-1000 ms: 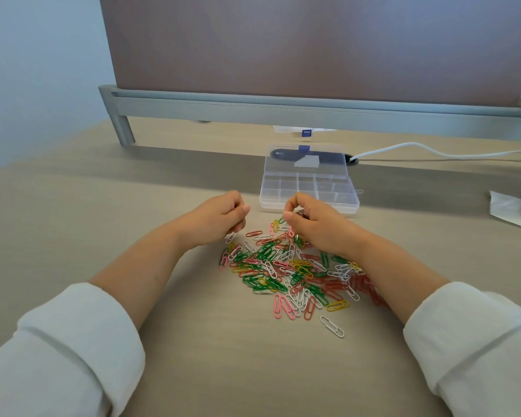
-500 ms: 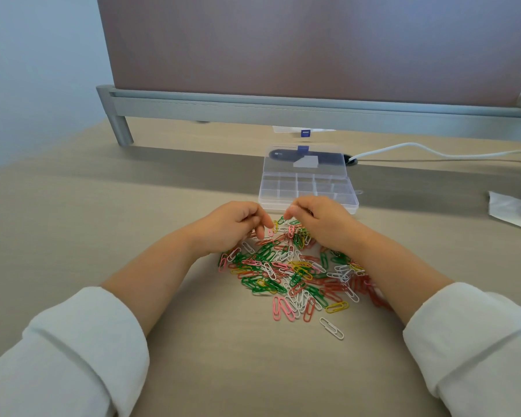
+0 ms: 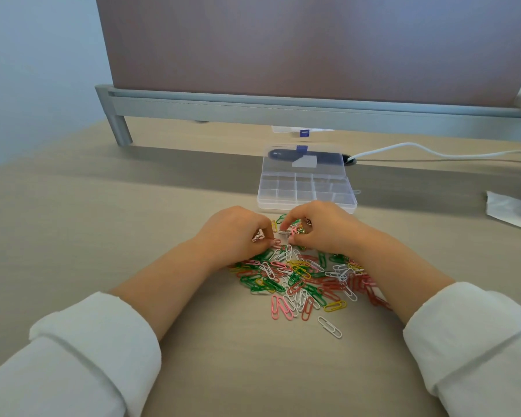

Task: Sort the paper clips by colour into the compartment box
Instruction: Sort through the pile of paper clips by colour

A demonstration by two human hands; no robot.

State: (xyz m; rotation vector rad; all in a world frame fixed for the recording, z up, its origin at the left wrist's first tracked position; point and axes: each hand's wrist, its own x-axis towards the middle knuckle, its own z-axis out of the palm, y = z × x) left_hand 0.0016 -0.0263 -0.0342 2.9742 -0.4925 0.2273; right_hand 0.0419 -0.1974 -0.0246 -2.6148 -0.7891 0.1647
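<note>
On the desk (image 3: 103, 236), just before the clear compartment box (image 3: 278, 191), the left hand (image 3: 235, 233) holds several paper clips (image 3: 295, 278); the right hand (image 3: 325, 227) curls over them, grip unclear.

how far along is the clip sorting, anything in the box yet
Barely started. Done: the compartment box stands open, compartments apparently empty. In hand: left hand and right hand each pinch clips at the far edge of the pile. Left: that whole mixed pile lies unsorted on the desk.
</note>
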